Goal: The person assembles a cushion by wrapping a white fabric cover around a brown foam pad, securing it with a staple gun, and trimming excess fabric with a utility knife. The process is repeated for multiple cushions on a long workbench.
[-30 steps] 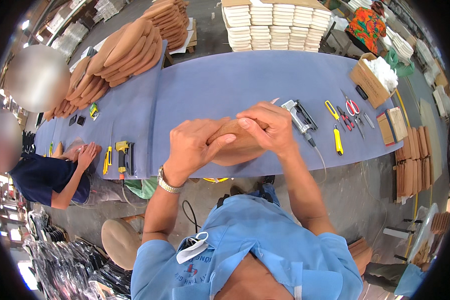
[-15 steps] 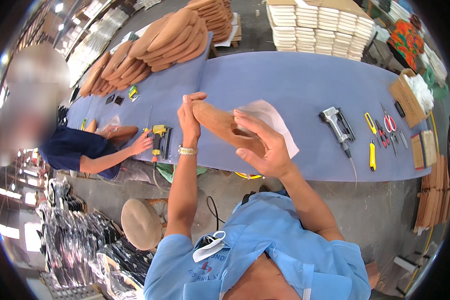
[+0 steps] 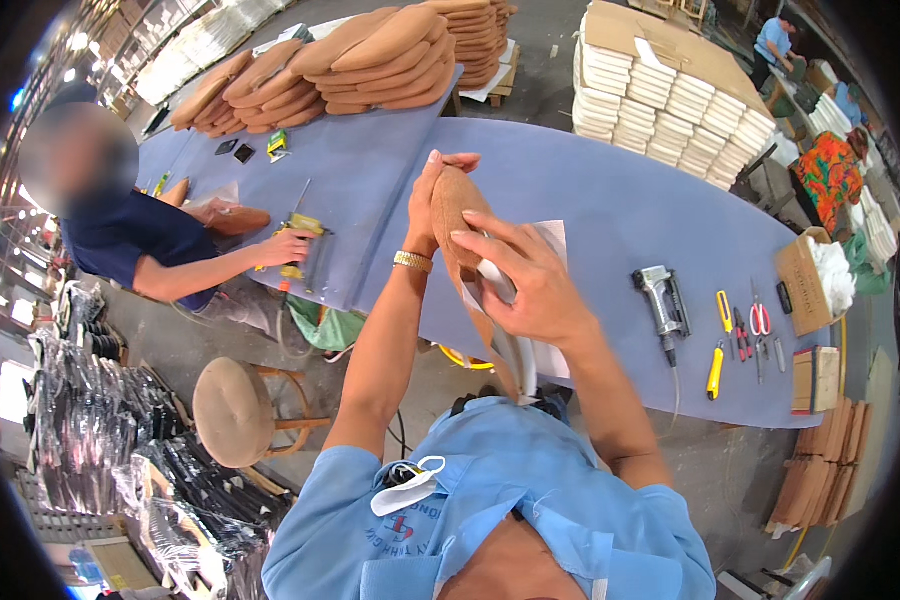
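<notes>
Brown pad (image 3: 454, 205) held tilted above table (image 3: 590, 165) near edge: far end cupped by L hand (image 3: 428, 205), fingers part-curled. Pad touched by R hand (image 3: 532, 275), fingers half-bent; pinch can't be told. Prob. a handling/checking step; steady L support called for next. Stapler (image 3: 660, 300) left untouched, R side.

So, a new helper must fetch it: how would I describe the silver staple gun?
Find the big blue table across the picture. To the right of the person's right hand, the staple gun lies flat. Its bulky silver-grey body sets it apart from the slim yellow- and red-handled tools farther right.
</notes>
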Demonstrator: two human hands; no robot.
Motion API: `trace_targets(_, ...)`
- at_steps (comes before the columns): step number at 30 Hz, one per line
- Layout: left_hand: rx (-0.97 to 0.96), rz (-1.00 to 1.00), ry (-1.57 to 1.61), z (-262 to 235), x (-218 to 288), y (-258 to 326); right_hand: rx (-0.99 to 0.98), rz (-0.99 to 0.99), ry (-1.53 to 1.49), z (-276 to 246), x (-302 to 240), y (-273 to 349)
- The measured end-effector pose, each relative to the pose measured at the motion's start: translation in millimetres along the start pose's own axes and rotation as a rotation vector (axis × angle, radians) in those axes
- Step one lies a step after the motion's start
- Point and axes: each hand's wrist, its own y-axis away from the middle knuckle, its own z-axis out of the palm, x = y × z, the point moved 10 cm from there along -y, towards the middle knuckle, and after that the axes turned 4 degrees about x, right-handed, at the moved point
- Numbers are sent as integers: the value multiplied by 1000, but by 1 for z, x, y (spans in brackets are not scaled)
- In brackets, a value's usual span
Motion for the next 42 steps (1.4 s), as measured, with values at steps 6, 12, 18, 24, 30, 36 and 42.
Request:
trace_targets(6, -113, -126, 172, 36, -67, 5, 235, 8, 169, -29, 24, -4)
trace_targets(12, -174, -5, -177, 83, -76, 78, 410, 19, 330, -77, 60, 15)
trace_targets(18, -223, 435, -730, 134, -59, 142, 591, 130, 340, -107, 123, 33)
trace_targets(24, -69, 118, -853, 151, -81, 74, 753, 320, 114, -134, 221, 25)
trace_targets(30, -123, -162, -993, 173, -131, 27, 634, 649, -41, -126, 365, 45)
trace_targets(36, -22, -371, -942, 130, -225, -30, 527, 767, 115, -89, 450, 68)
trace_targets(42, 220, -236, -1095, 120, -214, -92, 332, 746, -14, -36, 466, 36)
